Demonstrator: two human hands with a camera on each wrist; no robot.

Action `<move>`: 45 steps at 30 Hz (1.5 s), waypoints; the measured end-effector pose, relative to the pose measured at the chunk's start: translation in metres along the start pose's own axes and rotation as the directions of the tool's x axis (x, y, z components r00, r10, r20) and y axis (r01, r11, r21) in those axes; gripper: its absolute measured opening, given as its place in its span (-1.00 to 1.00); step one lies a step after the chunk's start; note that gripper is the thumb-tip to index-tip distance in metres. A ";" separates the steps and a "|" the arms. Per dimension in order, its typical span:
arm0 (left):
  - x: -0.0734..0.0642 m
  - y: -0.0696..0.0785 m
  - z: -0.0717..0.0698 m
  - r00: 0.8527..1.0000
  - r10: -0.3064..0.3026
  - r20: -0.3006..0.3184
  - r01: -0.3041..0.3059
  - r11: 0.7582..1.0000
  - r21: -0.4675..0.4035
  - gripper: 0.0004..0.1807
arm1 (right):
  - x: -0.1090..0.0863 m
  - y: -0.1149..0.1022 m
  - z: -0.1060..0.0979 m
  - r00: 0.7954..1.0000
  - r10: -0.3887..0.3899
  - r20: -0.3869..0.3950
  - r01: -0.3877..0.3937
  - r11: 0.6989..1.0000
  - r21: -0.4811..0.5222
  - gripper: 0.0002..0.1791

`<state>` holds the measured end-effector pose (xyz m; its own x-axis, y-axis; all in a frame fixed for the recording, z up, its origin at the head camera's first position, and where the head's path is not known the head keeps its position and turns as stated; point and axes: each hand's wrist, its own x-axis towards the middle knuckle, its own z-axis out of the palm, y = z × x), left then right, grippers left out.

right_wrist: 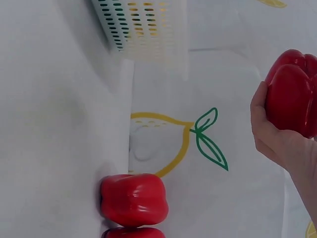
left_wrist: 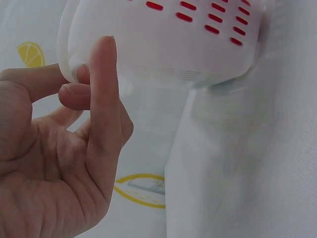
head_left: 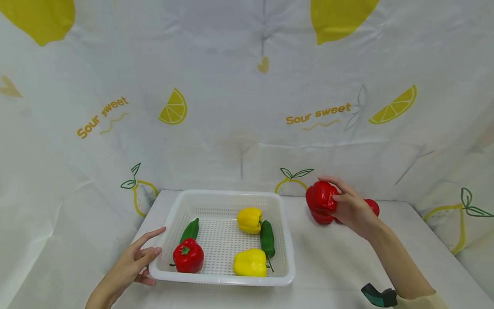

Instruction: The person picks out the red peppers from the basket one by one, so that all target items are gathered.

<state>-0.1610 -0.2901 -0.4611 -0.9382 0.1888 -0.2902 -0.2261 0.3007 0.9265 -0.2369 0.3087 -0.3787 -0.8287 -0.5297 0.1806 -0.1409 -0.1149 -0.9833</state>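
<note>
My right hand (head_left: 353,212) grips a red bell pepper (head_left: 323,198), thumb on one side and fingers over its top; in the right wrist view this pepper (right_wrist: 292,94) is raised off the table. Below and behind that hand sit more red bell peppers (right_wrist: 133,199) on the table. At the left side of a white plastic basket (head_left: 221,280), my left hand (head_left: 129,262) holds the rim, index finger and thumb at the edge, other fingers lower. The left wrist view has one finger of the left hand (left_wrist: 64,144) straight up beside the basket wall (left_wrist: 148,44).
Inside the basket lie a red bell pepper (head_left: 188,256), two yellow bell peppers (head_left: 248,220) and two long green vegetables (head_left: 267,239). The white table (head_left: 328,266) ends at a lemon-print cloth (head_left: 231,107) behind. A dark strap (head_left: 380,296) hangs at the right wrist.
</note>
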 end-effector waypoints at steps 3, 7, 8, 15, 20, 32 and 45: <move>0.000 -0.001 0.001 1.000 -0.006 -0.008 0.006 1.000 0.009 -0.17 | -0.007 0.003 -0.004 1.000 0.026 0.005 -0.026 0.999 0.039 -0.32; -0.001 -0.002 0.002 1.000 -0.011 -0.017 0.011 1.000 0.020 -0.14 | -0.015 0.007 -0.007 1.000 0.015 -0.018 -0.015 1.000 0.007 -0.31; -0.001 -0.002 0.002 1.000 -0.011 -0.017 0.011 1.000 0.022 -0.14 | -0.017 0.009 -0.008 0.999 0.015 -0.036 -0.015 1.000 -0.020 -0.29; -0.001 -0.002 0.002 1.000 -0.015 -0.011 0.015 1.000 0.018 -0.15 | -0.030 0.017 -0.009 0.975 0.065 -0.212 -0.135 0.933 -0.333 -0.11; -0.001 -0.001 0.001 1.000 -0.015 -0.010 0.015 1.000 0.020 -0.16 | -0.035 0.024 -0.013 0.966 0.093 -0.242 -0.191 0.885 -0.424 -0.03; -0.001 -0.002 0.001 1.000 -0.014 -0.018 0.014 1.000 0.024 -0.14 | -0.042 0.047 -0.027 0.949 0.179 -0.260 -0.297 0.788 -0.540 0.07; 0.000 0.000 0.002 1.000 -0.014 -0.025 0.015 1.000 0.020 -0.14 | -0.051 0.074 -0.042 0.942 0.228 -0.248 -0.330 0.771 -0.545 0.09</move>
<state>-0.1606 -0.2884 -0.4621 -0.9412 0.1608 -0.2970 -0.2343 0.3223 0.9172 -0.2280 0.3618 -0.4619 -0.9467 -0.3166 -0.0590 -0.1302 0.5439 -0.8290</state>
